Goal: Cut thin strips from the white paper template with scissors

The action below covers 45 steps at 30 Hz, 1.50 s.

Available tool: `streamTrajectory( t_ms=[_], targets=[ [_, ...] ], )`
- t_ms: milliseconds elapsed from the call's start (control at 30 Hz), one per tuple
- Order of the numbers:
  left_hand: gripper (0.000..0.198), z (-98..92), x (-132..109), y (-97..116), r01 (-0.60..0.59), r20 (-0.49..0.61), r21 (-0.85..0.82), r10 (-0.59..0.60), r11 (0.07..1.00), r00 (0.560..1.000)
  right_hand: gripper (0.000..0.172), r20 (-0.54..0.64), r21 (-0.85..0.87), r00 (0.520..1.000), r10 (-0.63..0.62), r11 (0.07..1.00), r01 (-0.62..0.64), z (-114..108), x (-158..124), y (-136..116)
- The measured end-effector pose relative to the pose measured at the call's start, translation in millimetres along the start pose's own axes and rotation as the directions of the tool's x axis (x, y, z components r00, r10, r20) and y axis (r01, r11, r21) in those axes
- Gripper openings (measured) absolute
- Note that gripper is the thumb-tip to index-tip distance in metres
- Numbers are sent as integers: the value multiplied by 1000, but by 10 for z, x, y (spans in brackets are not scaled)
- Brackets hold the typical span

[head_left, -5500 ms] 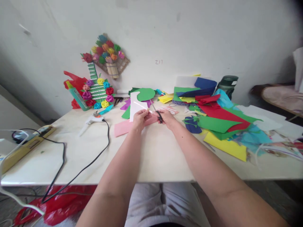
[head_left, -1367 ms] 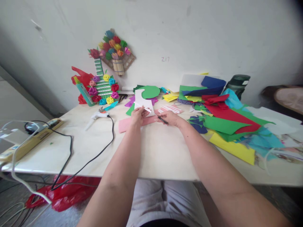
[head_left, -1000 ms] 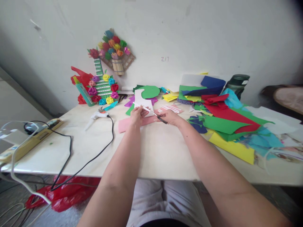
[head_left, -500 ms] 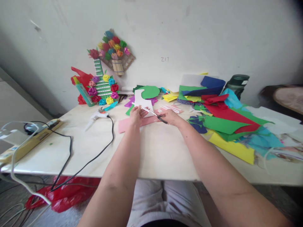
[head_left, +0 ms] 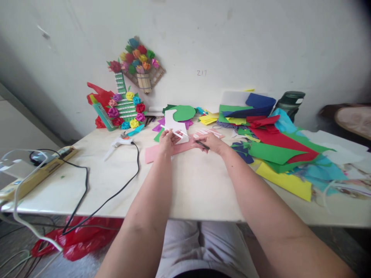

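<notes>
My left hand is closed on a thin white paper strip over the middle of the table. My right hand grips scissors by their dark handles, just right of the strip. Their blades point left toward my left hand; the tips are blurred, so I cannot tell whether they touch the paper. Behind my left hand lies a white paper piece with a cut-out edge. A pink sheet lies under both hands, and several white strips rest on pink beyond my right hand.
On the left are a glue gun with a black cord, a power strip and a glue bottle. A flower-covered guitar shape leans at the wall. Coloured sheets pile up on the right, near a dark bottle.
My right hand has shifted slightly right with the scissors, and the blades have drawn back from my left hand. My left hand stays nearly in place.
</notes>
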<state>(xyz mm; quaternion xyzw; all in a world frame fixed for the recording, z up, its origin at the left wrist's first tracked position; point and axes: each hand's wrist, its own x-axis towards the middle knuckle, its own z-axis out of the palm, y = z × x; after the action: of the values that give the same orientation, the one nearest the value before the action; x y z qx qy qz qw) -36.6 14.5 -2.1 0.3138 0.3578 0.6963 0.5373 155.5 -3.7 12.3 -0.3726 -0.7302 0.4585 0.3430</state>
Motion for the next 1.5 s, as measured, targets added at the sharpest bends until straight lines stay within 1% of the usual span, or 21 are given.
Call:
streamTrajectory(
  t_ms=[67, 100, 200, 267, 367, 433, 500, 533, 600, 633, 667, 767, 867, 900, 1000, 1067, 1167, 1233, 1300, 1400, 1500],
  targets=[
    [13, -8, 4, -1, -12, -22, -1, 12, 1000, 1000, 39, 145, 92, 988, 61, 993, -75, -43, -58, -41],
    [14, -13, 8, -3, -23, -34, -4, 22, 1000, 999, 41, 198, 136, 976, 96, 983, -125, -64, -81, -51],
    [16, -33, 27, -14, -59, -67, -5, 58, 998, 996, 41, 287, 159, 934, 214, 951, -267, -112, -118, -38],
    [19, -43, 39, -20, -79, -87, 1, 79, 997, 993, 39, 317, 150, 919, 235, 944, -293, -134, -123, -11],
    [21, -52, 54, -19, -97, -106, 14, 97, 995, 990, 37, 359, 242, 921, 150, 938, -247, -163, -123, 16],
    [19, -58, 62, -13, -89, -118, 39, 93, 995, 989, 35, 364, 308, 923, 124, 919, -245, -175, -120, 16],
    [18, -65, 69, -5, -76, -128, 65, 84, 995, 988, 34, 361, 337, 916, 178, 891, -305, -178, -114, 7],
    [18, -68, 71, -3, -73, -128, 72, 82, 995, 988, 34, 363, 326, 901, 237, 873, -362, -177, -110, 2],
    [18, -73, 73, -2, -75, -115, 73, 83, 995, 990, 33, 373, 280, 853, 366, 832, -479, -177, -102, -5],
    [17, -73, 73, -5, -77, -110, 73, 85, 994, 990, 33, 373, 274, 837, 401, 814, -512, -180, -99, -5],
    [17, -71, 72, -9, -80, -106, 74, 88, 994, 990, 33, 370, 289, 836, 405, 805, -518, -184, -98, -4],
    [21, -53, 63, -25, -79, -98, 89, 88, 993, 991, 33, 352, 378, 877, 326, 808, -452, -199, -100, 10],
    [31, -25, 44, -30, -45, -70, 83, 51, 996, 996, 33, 368, 347, 871, 327, 820, -455, -196, -92, 43],
    [35, -15, 36, -28, -30, -53, 77, 34, 997, 998, 33, 360, 357, 879, 314, 824, -440, -190, -86, 57],
    [48, 15, 14, -25, 15, 15, 74, -17, 997, 1000, 34, 277, 472, 940, 200, 824, -315, -167, -72, 90],
    [47, 38, 1, -41, 51, 54, 102, -56, 994, 997, 37, 226, 520, 963, 146, 818, -247, -152, -69, 97],
    [44, 87, -29, -87, 80, 115, 176, -101, 981, 988, 42, 201, 540, 974, 102, 818, -197, -125, -73, 83],
    [47, 128, -63, -116, 78, 190, 207, -119, 975, 975, 44, 197, 553, 978, 68, 816, -168, -105, -75, 67],
    [45, 166, -103, -134, 54, 271, 197, -107, 979, 956, 44, 206, 564, 978, 41, 812, -153, -89, -74, 52],
    [38, 197, -149, -142, 10, 363, 176, -74, 984, 929, 45, 244, 573, 969, 35, 801, -173, -80, -72, 37],
    [34, 196, -164, -144, -13, 384, 177, -57, 984, 922, 44, 270, 578, 961, 65, 787, -215, -81, -72, 29]
  ],
)
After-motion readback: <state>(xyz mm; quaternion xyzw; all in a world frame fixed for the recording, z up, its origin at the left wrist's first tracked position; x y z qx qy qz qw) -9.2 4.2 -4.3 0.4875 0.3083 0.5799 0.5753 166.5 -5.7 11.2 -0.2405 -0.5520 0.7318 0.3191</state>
